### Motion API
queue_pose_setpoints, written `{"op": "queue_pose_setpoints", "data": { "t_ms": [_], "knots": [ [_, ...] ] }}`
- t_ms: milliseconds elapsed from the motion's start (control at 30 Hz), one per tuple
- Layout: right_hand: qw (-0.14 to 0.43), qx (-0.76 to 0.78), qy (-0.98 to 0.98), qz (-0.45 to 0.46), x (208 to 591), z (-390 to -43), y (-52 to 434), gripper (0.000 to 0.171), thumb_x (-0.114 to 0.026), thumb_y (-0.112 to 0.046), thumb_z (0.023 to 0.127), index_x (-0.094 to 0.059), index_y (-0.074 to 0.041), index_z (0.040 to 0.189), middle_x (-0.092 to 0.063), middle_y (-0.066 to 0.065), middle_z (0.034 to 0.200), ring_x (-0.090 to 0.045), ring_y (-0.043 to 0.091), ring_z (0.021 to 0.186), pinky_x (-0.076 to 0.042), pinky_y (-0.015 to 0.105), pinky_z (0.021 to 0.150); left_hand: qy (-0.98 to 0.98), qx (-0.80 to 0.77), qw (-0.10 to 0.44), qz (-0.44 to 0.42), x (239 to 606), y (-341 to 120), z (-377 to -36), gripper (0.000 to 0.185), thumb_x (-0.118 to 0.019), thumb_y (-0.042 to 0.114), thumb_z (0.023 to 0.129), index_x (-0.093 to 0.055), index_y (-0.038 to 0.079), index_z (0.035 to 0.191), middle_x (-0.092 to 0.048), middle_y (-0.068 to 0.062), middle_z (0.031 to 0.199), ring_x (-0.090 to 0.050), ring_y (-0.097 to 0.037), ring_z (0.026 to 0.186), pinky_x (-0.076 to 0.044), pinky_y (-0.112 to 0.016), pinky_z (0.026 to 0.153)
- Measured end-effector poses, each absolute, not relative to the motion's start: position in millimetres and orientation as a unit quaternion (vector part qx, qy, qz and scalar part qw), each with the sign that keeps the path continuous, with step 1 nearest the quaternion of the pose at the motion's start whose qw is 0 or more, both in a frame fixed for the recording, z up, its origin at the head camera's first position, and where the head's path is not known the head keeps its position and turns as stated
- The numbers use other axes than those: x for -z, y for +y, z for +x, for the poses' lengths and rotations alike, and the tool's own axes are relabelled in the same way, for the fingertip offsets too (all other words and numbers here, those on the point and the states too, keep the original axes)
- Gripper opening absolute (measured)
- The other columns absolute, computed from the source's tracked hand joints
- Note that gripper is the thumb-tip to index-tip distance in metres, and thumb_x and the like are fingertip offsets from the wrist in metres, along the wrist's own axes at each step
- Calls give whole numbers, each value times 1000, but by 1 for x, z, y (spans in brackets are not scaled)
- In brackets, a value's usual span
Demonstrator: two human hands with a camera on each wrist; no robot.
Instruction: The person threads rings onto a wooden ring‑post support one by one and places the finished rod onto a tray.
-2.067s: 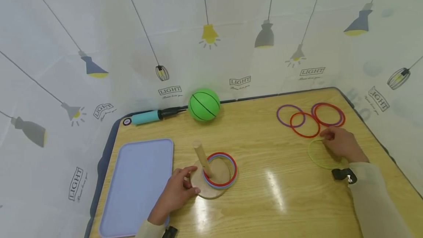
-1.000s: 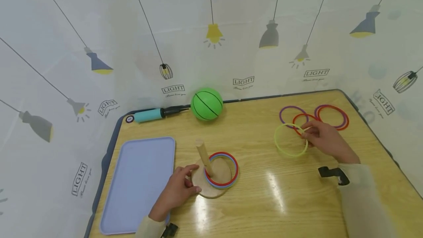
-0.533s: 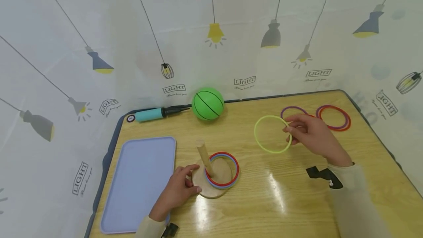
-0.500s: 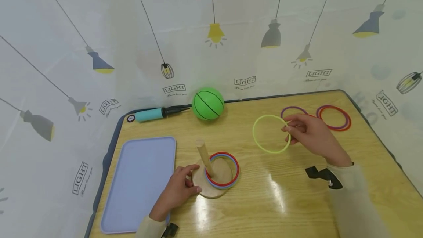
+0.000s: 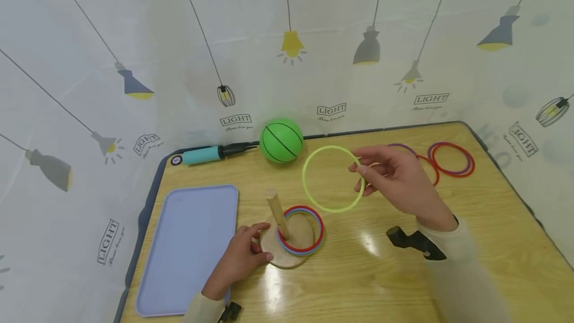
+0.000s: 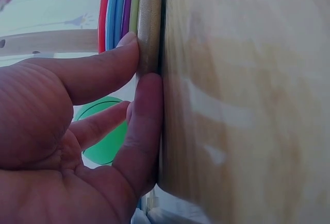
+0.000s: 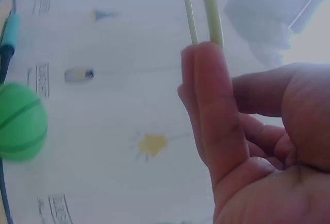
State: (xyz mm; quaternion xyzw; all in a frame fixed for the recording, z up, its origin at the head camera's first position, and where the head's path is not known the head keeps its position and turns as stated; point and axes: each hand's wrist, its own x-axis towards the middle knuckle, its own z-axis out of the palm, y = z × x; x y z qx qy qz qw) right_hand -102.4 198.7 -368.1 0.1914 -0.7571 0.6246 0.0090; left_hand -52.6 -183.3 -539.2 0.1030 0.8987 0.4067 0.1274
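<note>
A yellow-green ring [image 5: 333, 147] is held up off the table, pinched at its right side by my right hand [image 5: 399, 183]. In the right wrist view, the ring [image 7: 212, 13] rises above the fingertips. Left of it stands a ring-toss stand with an upright wooden peg [image 5: 275, 208] and round base [image 5: 282, 260]. My left hand [image 5: 239, 258] grips the left edge of the base. In the left wrist view, its thumb lies on the base rim [image 6: 149, 28], beside stacked rings: red [image 6: 103, 18], two blue, purple [image 6: 127, 7] and yellow-green. The stack rests around the peg, off-centre to the right.
Purple and red rings [image 5: 471, 163] lie at the back right, some partly behind the right hand. A green ball [image 5: 281, 141] and a teal pump [image 5: 202, 155] sit along the back edge. A lavender tray [image 5: 188, 243] is at the left.
My right hand has picked the yellow-green ring up from the table at the right and carried it left, close to the peg. My left hand has stayed at the base.
</note>
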Motion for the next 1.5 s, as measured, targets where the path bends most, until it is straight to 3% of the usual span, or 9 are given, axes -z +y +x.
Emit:
{"op": "queue_pose_setpoints", "data": {
  "t_ms": [267,400,700,1267,1500],
  "knots": [
    [-9,-676,-707,209,354,-95,150,30,-65,4,102,-66,5,132,-78,2,103,-77,25,73,-64,40,63,893,-418,128,104,541,-185,-53,71,-93,18,82,-62,18,146,-57,-13,113,-60,-6,79,-49,-23,73],
    [-31,-679,-700,218,360,-98,133,31,-64,6,101,-65,7,132,-74,10,105,-77,24,73,-64,43,63,891,-421,130,107,541,-184,-53,72,-93,17,82,-61,16,147,-56,-14,114,-60,-4,79,-49,-23,75],
    [-86,-647,-728,212,402,-112,111,26,-66,1,101,-68,6,126,-70,20,99,-74,23,78,-64,43,61,896,-412,138,95,537,-182,-53,64,-92,17,84,-63,19,141,-56,-12,113,-60,-3,78,-49,-25,74],
    [-140,-562,-794,186,467,-117,115,22,-66,-4,103,-70,3,124,-68,17,97,-69,34,73,-61,35,58,895,-415,133,97,540,-183,-53,70,-92,16,84,-61,16,146,-57,-12,115,-61,-4,79,-49,-23,73],
    [-127,-525,-818,200,484,-117,118,19,-68,-4,101,-72,2,118,-70,14,93,-67,17,74,-57,27,59,891,-421,139,101,542,-185,-52,70,-90,18,86,-59,17,149,-55,-13,117,-59,-3,79,-49,-23,72]
  ]
}}
